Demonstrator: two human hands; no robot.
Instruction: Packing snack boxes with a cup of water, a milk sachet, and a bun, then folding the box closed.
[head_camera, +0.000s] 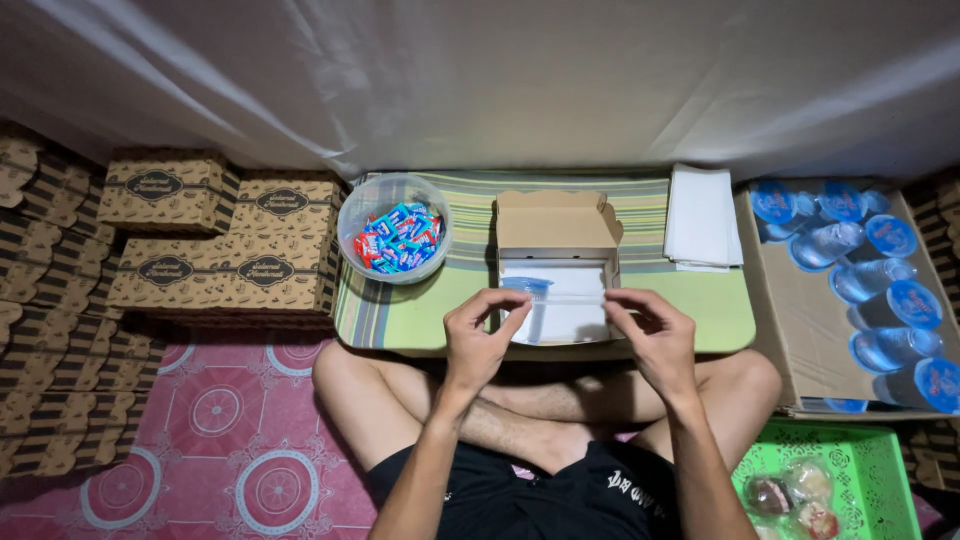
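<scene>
Clear bag (560, 315) w/ blue zip, stretched flat btwn both hands over the open box (556, 262) on the surface (690, 310); left hand (478, 338) & right hand (652, 335) each pinch a top corner, prob. to keep its mouth taut.

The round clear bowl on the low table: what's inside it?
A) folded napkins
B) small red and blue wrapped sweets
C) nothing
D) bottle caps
B: the bowl, left of the open box on the table, holds a heap of small red and blue wrapped sweets.
</scene>
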